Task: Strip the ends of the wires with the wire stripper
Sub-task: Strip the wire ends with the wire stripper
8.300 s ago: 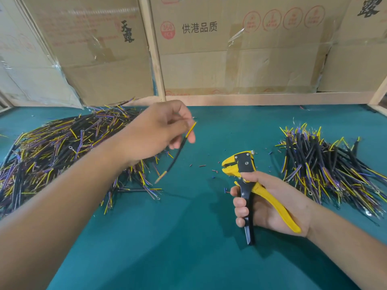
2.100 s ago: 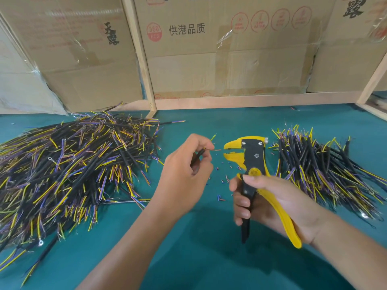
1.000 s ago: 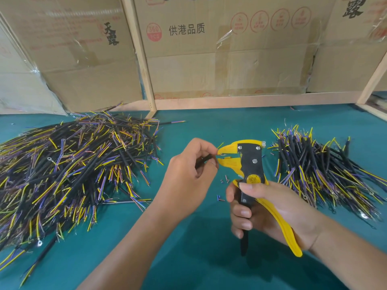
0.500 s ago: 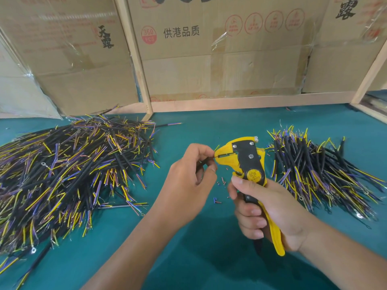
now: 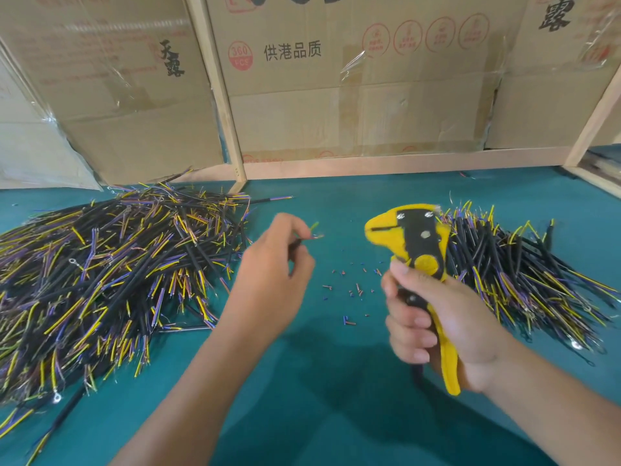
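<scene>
My left hand point(image 5: 272, 277) pinches a short black wire point(image 5: 312, 231); its thin coloured ends stick out past the fingertips toward the right. My right hand point(image 5: 437, 314) grips the squeezed handles of the yellow-and-black wire stripper point(image 5: 411, 240), held upright and a little blurred. Its jaws point left, a gap apart from the wire's end. A big heap of wires point(image 5: 100, 274) lies on the left of the green table point(image 5: 336, 381). A smaller pile of wires point(image 5: 524, 274) lies on the right behind the stripper.
Small bits of stripped insulation point(image 5: 351, 290) are scattered on the table between my hands. Cardboard boxes point(image 5: 353, 79) and a wooden frame point(image 5: 369, 163) close off the back of the table.
The wire end was in the stripper's jaws half a second ago. My hands have pulled apart, the left hand moving left with the wire and the stripper moving right with its handles squeezed.
</scene>
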### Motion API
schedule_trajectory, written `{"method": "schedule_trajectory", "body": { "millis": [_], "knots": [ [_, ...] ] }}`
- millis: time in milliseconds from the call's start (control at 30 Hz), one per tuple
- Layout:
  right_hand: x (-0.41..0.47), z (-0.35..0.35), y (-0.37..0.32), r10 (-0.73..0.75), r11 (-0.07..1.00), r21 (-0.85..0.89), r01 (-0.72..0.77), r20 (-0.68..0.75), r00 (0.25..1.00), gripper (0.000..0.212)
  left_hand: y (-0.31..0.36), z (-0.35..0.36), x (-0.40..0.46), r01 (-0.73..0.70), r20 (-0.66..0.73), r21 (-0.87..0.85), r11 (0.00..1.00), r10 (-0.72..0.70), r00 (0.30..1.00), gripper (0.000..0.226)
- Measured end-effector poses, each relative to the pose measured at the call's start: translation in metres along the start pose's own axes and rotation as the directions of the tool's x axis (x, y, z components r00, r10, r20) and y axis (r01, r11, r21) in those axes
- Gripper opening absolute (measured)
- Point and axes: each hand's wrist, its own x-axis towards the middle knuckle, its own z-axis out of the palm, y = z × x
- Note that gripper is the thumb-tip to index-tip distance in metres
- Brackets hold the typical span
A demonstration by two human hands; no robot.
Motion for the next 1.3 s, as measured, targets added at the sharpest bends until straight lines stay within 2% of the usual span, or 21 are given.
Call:
{"method": "schedule_trajectory", "body": {
  "millis": [133, 267, 500, 900, 1000, 1100, 1300],
  "knots": [
    [0.011, -0.013, -0.001, -0.096, 0.989, 0.113, 0.09, 0.049, 0.994, 0.037, -0.007, -0.009, 0.005, 0.021, -0.042, 0.048, 0.999, -0.019, 0.999, 0.025],
    [0.025, -0.02, 0.016, -0.041, 0.992, 0.117, 0.039, 0.021, 0.999, 0.046, 0.005, 0.0, -0.003, -0.08, 0.001, 0.084, 0.993, 0.08, 0.997, 0.017],
    [0.028, -0.026, 0.027, 0.026, 0.99, 0.136, -0.031, 0.032, 0.999, 0.045, 0.012, -0.002, -0.003, -0.158, -0.043, 0.105, 0.982, 0.163, 0.986, 0.007],
    [0.031, -0.026, 0.032, 0.09, 0.99, 0.113, -0.089, -0.004, 0.996, 0.049, 0.017, -0.005, -0.004, -0.197, -0.028, 0.117, 0.973, 0.201, 0.979, 0.021],
    [0.033, -0.025, 0.033, 0.09, 0.987, 0.131, -0.088, -0.009, 0.996, 0.044, 0.016, -0.004, -0.005, -0.187, -0.019, 0.098, 0.978, 0.189, 0.982, 0.021],
    [0.032, -0.024, 0.033, 0.093, 0.986, 0.14, -0.092, -0.004, 0.996, 0.051, 0.015, -0.003, -0.006, -0.163, -0.029, 0.072, 0.984, 0.166, 0.986, 0.017],
    [0.033, -0.026, 0.035, 0.101, 0.985, 0.142, -0.102, 0.011, 0.995, 0.048, 0.015, -0.003, -0.007, -0.19, -0.038, 0.01, 0.982, 0.19, 0.981, 0.017]
  ]
}}
